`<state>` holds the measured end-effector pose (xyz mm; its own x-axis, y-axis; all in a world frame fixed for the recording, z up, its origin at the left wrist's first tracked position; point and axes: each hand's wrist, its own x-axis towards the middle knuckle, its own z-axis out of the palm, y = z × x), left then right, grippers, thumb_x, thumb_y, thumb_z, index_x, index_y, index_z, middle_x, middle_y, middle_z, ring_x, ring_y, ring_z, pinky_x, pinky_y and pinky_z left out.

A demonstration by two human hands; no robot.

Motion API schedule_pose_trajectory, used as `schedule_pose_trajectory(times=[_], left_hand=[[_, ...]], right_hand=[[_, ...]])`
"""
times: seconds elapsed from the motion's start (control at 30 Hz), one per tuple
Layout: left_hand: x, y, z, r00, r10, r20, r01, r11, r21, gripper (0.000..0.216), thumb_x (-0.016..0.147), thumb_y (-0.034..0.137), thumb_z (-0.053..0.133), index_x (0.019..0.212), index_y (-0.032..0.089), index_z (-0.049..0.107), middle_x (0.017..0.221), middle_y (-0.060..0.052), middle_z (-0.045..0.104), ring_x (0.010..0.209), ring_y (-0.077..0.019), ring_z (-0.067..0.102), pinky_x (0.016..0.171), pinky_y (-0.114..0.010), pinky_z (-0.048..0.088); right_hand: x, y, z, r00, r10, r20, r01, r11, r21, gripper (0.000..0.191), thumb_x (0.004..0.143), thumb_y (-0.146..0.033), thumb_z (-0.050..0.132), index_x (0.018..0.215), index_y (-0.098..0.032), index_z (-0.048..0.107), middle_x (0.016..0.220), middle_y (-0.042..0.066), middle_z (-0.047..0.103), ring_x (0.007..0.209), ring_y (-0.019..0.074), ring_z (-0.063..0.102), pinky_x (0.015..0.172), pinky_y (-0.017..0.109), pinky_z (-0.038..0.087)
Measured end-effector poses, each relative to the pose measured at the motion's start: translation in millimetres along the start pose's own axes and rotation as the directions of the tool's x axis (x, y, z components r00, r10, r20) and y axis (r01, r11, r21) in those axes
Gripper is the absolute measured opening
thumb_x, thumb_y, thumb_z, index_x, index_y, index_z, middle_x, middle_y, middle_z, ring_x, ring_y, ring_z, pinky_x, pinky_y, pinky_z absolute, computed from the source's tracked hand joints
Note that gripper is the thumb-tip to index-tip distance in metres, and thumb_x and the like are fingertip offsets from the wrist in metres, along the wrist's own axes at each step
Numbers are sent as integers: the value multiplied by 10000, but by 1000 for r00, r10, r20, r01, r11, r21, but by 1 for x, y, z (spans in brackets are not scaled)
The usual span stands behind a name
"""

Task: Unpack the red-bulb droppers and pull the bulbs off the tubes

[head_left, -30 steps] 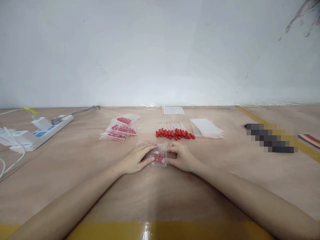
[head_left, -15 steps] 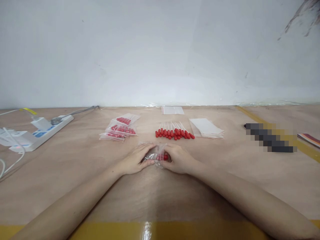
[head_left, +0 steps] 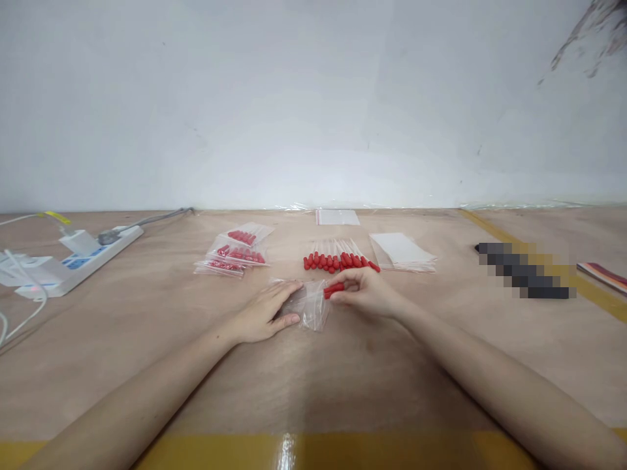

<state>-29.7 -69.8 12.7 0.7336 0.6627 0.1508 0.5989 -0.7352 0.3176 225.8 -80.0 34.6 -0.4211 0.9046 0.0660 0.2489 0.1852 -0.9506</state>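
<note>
My left hand lies on a small clear zip bag in the middle of the table, fingers pressing it down. My right hand pinches red-capped droppers just at the bag's right edge, their red bulbs pointing left. Behind the hands lies a row of loose red-capped droppers.
Several filled bags of red droppers lie at back left. A stack of empty clear bags sits at back right, another bag by the wall. A white power strip with cables is far left. A dark blurred object lies right.
My right hand has drawn back to the right from the bag and lifted slightly, with red droppers now pinched outside the bag. My left hand stays on the bag.
</note>
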Motion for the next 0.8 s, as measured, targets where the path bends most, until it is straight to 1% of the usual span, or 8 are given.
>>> schedule_pose_trajectory(times=[0.07,0.13,0.27,0.33,0.37,0.43,0.57,0.8], left_hand=[[-2,0,-2,1000,-9,17,9,1000,27,600,865,460,400,1373,202,213,1384,-103,351,1269,-232,318,1051,-429,265],[-4,1,-5,999,-13,43,10,998,69,578,880,449,370,1385,228,197,1408,-95,314,1291,-235,281,1057,-451,235],[-4,7,-13,999,-28,46,19,983,182,421,889,425,357,1295,324,390,1399,-53,339,1284,-272,289,1020,-518,241],[-1,12,-14,1000,-24,0,24,985,170,386,898,389,343,1262,308,441,1389,-45,356,1281,-253,302,1030,-491,248],[1,15,-13,999,-26,-26,29,990,139,391,903,374,329,1268,283,438,1391,-49,354,1281,-233,307,1040,-458,257],[4,20,-9,998,-37,-59,40,997,63,423,910,372,307,1295,229,408,1400,-62,340,1285,-200,309,1052,-394,278],[9,28,3,998,-49,-31,49,999,-1,497,916,412,263,1359,188,293,1423,-61,301,1313,-173,256,1081,-367,247],[8,27,11,994,-36,101,22,990,136,594,882,532,267,1400,268,145,1468,-42,141,1347,-212,139,1098,-444,117]], right_hand=[[-4,-6,-27,996,57,-67,-52,996,73,330,618,-315,706,898,-157,632,808,41,681,709,142,630,663,282,509],[-10,-11,-56,968,54,-247,-33,995,90,349,609,-327,718,905,-160,636,791,39,685,692,141,634,678,295,519],[-15,-4,-99,735,-175,-655,141,984,-105,332,658,-330,684,949,-179,634,936,64,676,808,175,640,749,335,523],[-13,10,-106,603,-344,-720,123,931,-343,282,719,-324,626,963,-183,641,947,68,674,840,183,635,789,348,511],[-11,19,-106,574,-427,-699,81,879,-470,251,753,-317,587,958,-187,648,958,69,672,867,187,629,814,353,500],[-5,38,-102,592,-540,-598,15,749,-662,236,806,-290,510,967,-194,653,991,69,664,912,188,613,852,357,478],[5,63,-88,734,-574,-363,27,559,-829,292,845,-226,405,1009,-194,645,1023,80,647,931,191,601,829,339,482],[5,68,-84,868,-469,-165,87,470,-878,351,878,-279,361,1127,-165,580,1032,114,623,921,211,587,808,341,473]])
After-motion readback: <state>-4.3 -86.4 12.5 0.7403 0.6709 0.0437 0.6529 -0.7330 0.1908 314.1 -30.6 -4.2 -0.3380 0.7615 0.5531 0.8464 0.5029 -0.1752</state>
